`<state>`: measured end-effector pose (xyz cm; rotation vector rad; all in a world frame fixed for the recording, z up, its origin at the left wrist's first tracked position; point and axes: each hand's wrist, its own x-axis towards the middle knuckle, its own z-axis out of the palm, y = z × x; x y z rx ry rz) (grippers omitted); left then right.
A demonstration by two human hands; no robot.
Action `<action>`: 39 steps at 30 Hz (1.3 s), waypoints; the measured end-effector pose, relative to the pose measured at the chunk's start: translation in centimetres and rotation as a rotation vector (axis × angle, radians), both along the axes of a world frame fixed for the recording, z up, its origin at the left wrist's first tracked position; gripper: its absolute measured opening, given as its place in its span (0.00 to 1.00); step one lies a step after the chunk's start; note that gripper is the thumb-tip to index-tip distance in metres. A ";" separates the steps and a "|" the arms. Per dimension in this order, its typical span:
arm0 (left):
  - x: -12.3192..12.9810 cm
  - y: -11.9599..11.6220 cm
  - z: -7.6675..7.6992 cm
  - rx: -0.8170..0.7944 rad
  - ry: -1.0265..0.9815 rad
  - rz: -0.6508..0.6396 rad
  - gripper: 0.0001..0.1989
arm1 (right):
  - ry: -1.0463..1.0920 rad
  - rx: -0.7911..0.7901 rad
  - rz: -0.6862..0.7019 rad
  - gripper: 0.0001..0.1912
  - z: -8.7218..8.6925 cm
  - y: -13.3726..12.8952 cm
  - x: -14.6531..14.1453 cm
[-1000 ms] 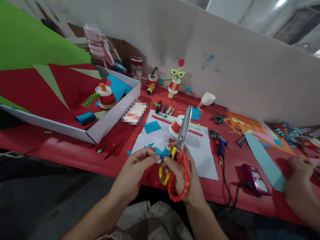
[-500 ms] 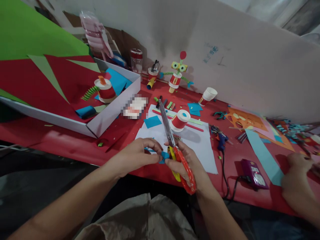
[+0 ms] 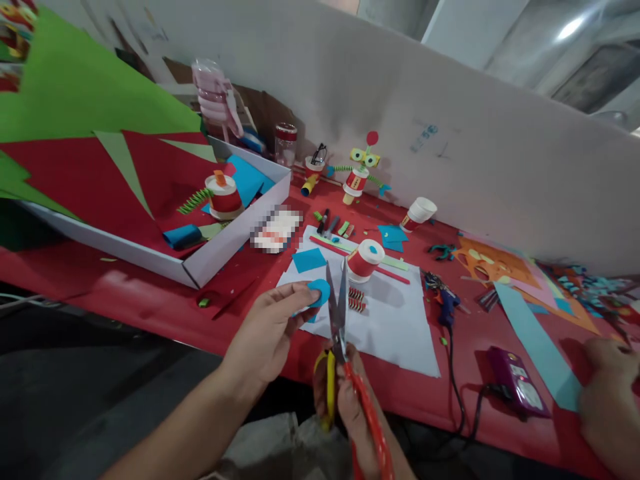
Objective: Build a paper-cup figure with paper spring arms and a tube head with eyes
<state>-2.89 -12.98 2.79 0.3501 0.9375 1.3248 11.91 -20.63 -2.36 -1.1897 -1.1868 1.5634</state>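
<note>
Between thumb and fingers, my left hand [image 3: 260, 333] pinches a small rounded piece of blue paper [image 3: 320, 293]. My right hand [image 3: 350, 393] grips scissors [image 3: 339, 327] by their red and yellow handles. The blades point up and stand apart, just right of the blue piece. Behind the blades, a red and white paper cup [image 3: 366, 260] sits upside down on a white sheet [image 3: 400, 327]. Short folded striped paper strips [image 3: 357, 300] lie beside the cup, and a blue paper square [image 3: 309, 260] rests at the sheet's left.
At left stands a white box [image 3: 235, 230] holding coloured paper and a cup figure. A finished cup robot [image 3: 357, 180] stands by the wall. To the right are a glue gun [image 3: 447, 303], a purple corded device [image 3: 517, 380] and another person's hand [image 3: 613, 393].
My right hand has moved down and turned the scissors, and their blades have opened. My left hand now holds the blue piece up beside them. The view has tilted.
</note>
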 end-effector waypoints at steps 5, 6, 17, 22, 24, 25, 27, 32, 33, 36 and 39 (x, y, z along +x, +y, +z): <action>1.2 -0.4 0.4 -0.024 -0.132 0.075 0.12 | -0.106 0.034 -0.038 0.38 -0.8 -1.0 -0.7; 1.4 -0.4 0.5 -0.029 -0.141 0.090 0.12 | -0.126 0.038 -0.053 0.38 -0.6 -1.1 -0.7; 2.7 -1.1 0.6 -0.032 -0.108 0.122 0.11 | -0.261 0.066 -0.169 0.37 0.9 -2.3 -1.6; 2.9 -1.0 0.3 -0.011 -0.107 0.130 0.10 | -0.278 0.063 -0.212 0.38 0.7 -2.5 -1.5; 2.8 -1.0 0.3 -0.013 -0.100 0.124 0.10 | -0.282 0.058 -0.228 0.37 0.6 -2.6 -1.5; 2.8 -1.1 0.3 -0.010 -0.094 0.122 0.10 | -0.283 0.056 -0.235 0.37 0.6 -2.6 -1.5; 2.7 -1.2 0.2 -0.002 -0.084 0.119 0.10 | -0.285 0.055 -0.248 0.36 0.5 -2.7 -1.5; 2.7 -1.3 0.2 -0.005 -0.097 0.129 0.11 | -0.277 0.066 -0.258 0.39 0.5 -2.7 -1.6; 2.7 -1.4 0.2 -0.007 -0.096 0.128 0.11 | -0.274 0.067 -0.255 0.39 0.5 -2.6 -1.6; 2.8 -1.4 0.2 -0.021 -0.082 0.123 0.11 | -0.266 0.068 -0.234 0.39 0.5 -2.6 -1.4; 2.8 -1.4 0.4 -0.031 -0.096 0.117 0.11 | -0.259 0.070 -0.203 0.38 0.5 -2.3 -1.2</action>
